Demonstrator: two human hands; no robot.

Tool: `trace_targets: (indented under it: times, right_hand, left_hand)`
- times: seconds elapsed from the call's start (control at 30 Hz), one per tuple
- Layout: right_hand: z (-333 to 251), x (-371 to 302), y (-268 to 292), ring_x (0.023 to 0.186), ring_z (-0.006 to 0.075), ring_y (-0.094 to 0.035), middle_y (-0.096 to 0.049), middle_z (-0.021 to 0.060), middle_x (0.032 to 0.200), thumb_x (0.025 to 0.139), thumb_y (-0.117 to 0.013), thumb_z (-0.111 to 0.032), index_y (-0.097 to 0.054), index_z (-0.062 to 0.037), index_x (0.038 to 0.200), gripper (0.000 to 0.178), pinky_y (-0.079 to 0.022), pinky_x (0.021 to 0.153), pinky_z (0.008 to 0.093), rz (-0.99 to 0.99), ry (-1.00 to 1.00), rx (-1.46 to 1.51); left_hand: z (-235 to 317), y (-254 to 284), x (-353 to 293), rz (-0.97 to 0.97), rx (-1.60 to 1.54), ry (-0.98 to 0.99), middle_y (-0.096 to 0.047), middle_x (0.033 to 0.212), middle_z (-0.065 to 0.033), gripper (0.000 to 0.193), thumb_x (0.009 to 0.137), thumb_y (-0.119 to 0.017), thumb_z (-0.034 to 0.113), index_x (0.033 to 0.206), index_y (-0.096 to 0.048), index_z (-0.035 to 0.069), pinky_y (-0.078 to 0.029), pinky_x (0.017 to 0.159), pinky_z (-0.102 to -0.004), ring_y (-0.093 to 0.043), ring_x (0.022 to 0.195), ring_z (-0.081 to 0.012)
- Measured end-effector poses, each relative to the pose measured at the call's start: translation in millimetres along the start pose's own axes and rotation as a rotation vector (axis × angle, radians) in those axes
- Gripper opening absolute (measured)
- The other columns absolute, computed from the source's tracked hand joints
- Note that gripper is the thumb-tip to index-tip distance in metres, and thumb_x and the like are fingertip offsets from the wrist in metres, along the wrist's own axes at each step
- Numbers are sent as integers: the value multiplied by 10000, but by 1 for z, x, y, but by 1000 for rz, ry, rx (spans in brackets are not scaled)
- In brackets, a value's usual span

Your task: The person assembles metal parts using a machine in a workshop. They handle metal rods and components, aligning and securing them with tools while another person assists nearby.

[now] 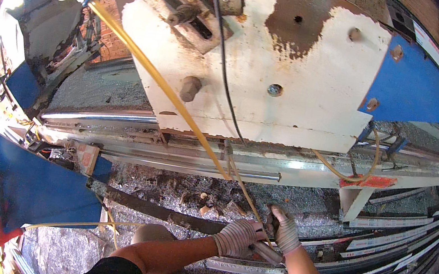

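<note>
My left hand (237, 237), in a pale striped work glove, is closed low in the middle, its fingers pointing right. Close beside it, my right hand (285, 233) wears a similar glove, with fingers curled and the thumb side up. A thin yellow hose (248, 198) runs down between both hands. Just below them a grey metal cylinder (268, 253) shows, partly covered by the left hand. What each hand grips is hidden by the fingers and gloves. Above stands a large machine plate (239, 83) with worn cream paint, rust patches and bolts.
A polished rod (198, 166) lies along the machine's lower beam. Long metal profiles (391, 242) are stacked at the right. At the left stands a blue panel (36, 183). Dark debris (209, 206) covers the ground beyond my hands. A black cable (223, 52) hangs before the plate.
</note>
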State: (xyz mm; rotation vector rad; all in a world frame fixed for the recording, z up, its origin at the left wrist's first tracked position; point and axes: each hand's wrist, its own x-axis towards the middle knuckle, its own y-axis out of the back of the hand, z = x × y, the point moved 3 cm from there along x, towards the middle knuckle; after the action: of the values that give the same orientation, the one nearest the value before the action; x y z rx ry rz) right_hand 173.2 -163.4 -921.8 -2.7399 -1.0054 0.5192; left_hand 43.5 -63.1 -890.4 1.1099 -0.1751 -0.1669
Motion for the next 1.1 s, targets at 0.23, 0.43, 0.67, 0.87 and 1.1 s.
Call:
trace_targets:
  times: [0.23,0.43,0.67,0.87,1.1]
  right_hand:
    - [-1,1,2,817,130,-585,-635,13,940,873,-737,-454,-649,-66,1223,530,-479,719,294,-190,34,77]
    - [24,8,19,985,161,-615,-694,34,1069,920,-686,-511,-690,-68,1113,483,-507,908,358,-332,-197,180]
    - [23,7,20,880,175,-669,-710,48,1018,915,-653,-602,-681,-65,1108,572,-555,802,344,-327,-251,193]
    - [17,0,18,837,210,-697,-726,82,954,874,-646,-678,-710,-38,1045,666,-578,790,364,-368,-270,240]
    - [34,12,21,852,230,-703,-725,104,957,820,-671,-726,-702,-12,1058,753,-580,800,382,-365,-159,205]
  left_hand:
    - [0,14,-1,-8,107,59,-595,1068,-83,479,704,-792,254,1137,-633,125,-542,819,-465,-624,1006,-336]
    - [-5,19,-2,8,60,99,-603,1067,-84,565,682,-840,325,1180,-640,150,-544,828,-468,-624,1012,-336]
    - [-4,17,-5,71,39,118,-613,1068,-93,564,673,-853,341,1160,-650,142,-541,837,-472,-623,1011,-342]
    - [0,24,-7,147,-18,43,-617,1049,-88,573,664,-857,336,1152,-640,129,-533,838,-472,-623,1006,-344]
    - [3,28,-9,188,-29,39,-608,1019,-121,549,653,-843,307,1133,-647,126,-544,834,-472,-631,973,-361]
